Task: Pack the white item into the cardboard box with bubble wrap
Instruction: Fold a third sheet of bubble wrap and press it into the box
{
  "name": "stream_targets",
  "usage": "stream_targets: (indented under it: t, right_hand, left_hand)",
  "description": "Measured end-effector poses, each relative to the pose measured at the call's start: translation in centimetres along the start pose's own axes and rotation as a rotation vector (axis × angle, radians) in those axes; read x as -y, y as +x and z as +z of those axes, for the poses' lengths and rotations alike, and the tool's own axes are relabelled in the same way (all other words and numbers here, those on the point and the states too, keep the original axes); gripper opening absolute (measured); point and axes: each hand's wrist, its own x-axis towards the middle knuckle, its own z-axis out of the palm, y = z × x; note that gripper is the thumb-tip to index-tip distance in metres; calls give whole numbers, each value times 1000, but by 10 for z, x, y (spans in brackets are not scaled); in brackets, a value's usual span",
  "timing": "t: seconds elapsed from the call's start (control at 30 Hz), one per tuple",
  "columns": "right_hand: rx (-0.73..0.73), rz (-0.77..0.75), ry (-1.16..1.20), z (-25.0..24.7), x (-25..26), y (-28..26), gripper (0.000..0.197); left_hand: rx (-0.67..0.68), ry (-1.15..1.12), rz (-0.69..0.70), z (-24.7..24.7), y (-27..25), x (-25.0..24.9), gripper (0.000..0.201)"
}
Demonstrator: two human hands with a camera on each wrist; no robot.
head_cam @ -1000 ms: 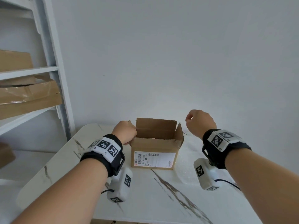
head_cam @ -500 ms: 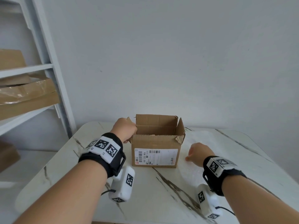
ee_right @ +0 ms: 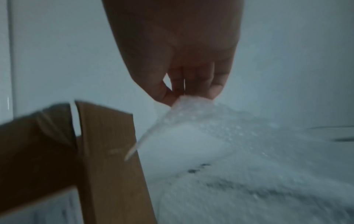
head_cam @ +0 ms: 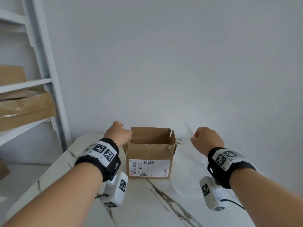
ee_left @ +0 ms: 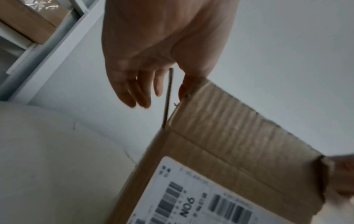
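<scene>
The left hand [ee_left: 162, 50] pinches a flap of the cardboard box [head_cam: 150, 163]. The right hand [ee_right: 182, 53] grips bubble wrap [ee_right: 220, 144], lifted beside the box. Shelves [head_cam: 24, 84] with cartons stand left of the surface [head_cam: 147, 202].

Both forearms are showing bare, no sleeves. The left wrist [head_cam: 100, 157] is wearing a black strap w/ a white block on top carrying black-and-white square markers, plus a black buckle loop on the inner side. A white camera pod [head_cam: 116, 190] w/ markers is hanging under it, thin black cable trailing behind. The right wrist [head_cam: 229, 163] is wearing the same kit: black strap, white marker block, white pod [head_cam: 211, 194] below, black cable running off right.
</scene>
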Motion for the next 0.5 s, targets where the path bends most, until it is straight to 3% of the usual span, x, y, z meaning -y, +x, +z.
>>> stream_targets:
  t: [0.07, 0.1, 0.17, 0.23, 0.3, 0.37, 0.43, 0.5]
  right_hand:
    - [-131, -18, 87, -23, 10, -4, 10]
    - [-194, -43, 131, -33, 16, -5, 9]
    - [-289, -133, 224, -50, 31, -11, 7]
    - [-329, -258, 301, -58, 47, -20, 6]
    - [-330, -366, 327, -59, 59, -32, 7]
    - [-312, -456, 329, -54, 68, -43, 8]
    - [-286, -534, 315, -47, 73, -52, 9]
    - [-246, -580, 308, -42, 76, -57, 9]
  left_hand:
    - [-147, -2, 90, -6, -5, -11, 43]
    - [-206, -34, 163, -10, -8, -19, 40]
    - [-189, -148, 275, -17, -17, -39, 29]
    - [1, -331, 283, -21, -31, -60, 26]
    - [246, -451, 208, -23, -42, -74, 46]
    - [408, -496, 136, -22, -50, -78, 64]
    - [464, -530, 116, -21, -55, -75, 66]
    - [432, -537, 114, -19, -57, -69, 51]
